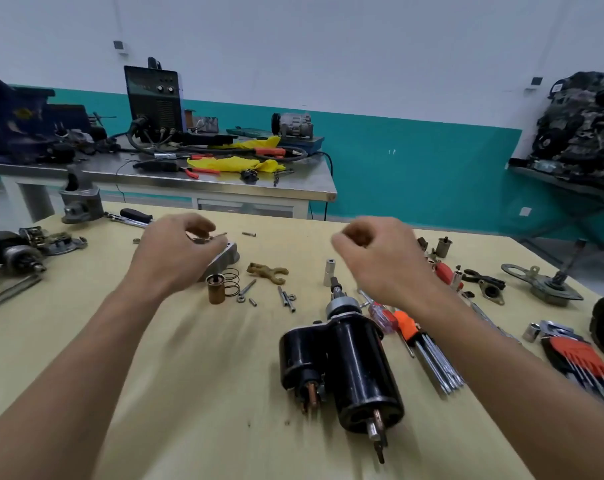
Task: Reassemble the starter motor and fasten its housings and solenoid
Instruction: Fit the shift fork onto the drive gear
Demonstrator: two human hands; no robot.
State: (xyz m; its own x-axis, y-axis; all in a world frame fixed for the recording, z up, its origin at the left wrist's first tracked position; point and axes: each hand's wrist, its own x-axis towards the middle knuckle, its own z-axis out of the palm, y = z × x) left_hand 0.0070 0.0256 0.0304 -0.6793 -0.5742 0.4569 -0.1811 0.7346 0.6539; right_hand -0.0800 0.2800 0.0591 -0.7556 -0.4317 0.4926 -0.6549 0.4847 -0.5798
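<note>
The black starter motor body [359, 368] lies on the yellow table with its black solenoid [302, 355] attached at its left, shaft end pointing away from me. My left hand [176, 254] hovers over a small aluminium housing piece [226, 259] and pinches a small thin metal part [207, 238] between thumb and fingers. My right hand [380, 261] is raised above the motor's far end, fingers curled, with nothing visible in them. A brass plunger [216, 289], a spring [232, 280], a tan fork lever [267, 271] and loose bolts [286, 298] lie between the hands.
Hex key sets [432, 358] [580, 358] and a screwdriver [381, 315] lie right of the motor. A grey nose housing [80, 204] and a ratchet [131, 216] sit far left, a second starter [13, 256] at the left edge, a flanged plate [542, 284] far right. A steel bench stands behind.
</note>
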